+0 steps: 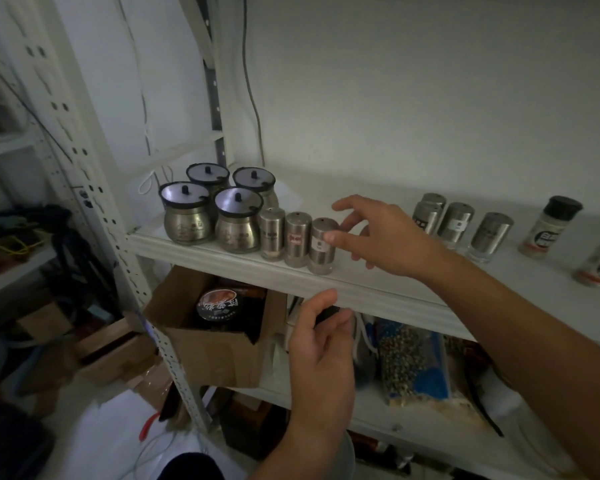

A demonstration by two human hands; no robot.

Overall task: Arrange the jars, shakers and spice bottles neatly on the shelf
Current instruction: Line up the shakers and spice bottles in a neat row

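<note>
Several round metal jars (185, 216) with knobbed lids stand grouped at the left end of the white shelf (378, 289). Right of them three steel shakers (298, 239) form a row; the rightmost shaker (321, 252) stands by my right hand (378, 233), whose spread fingers and thumb tip are at its top right side. More steel shakers (456, 221) and two labelled spice bottles (548, 226) stand farther right. My left hand (321, 344) is below the shelf edge, fingers curled round a small dark object.
Under the shelf sits an open cardboard box (205, 348) holding a dark round-lidded container, and bagged spices (413, 362) lie to its right. The perforated upright post (94, 188) bounds the shelf on the left. Cables hang down the back wall.
</note>
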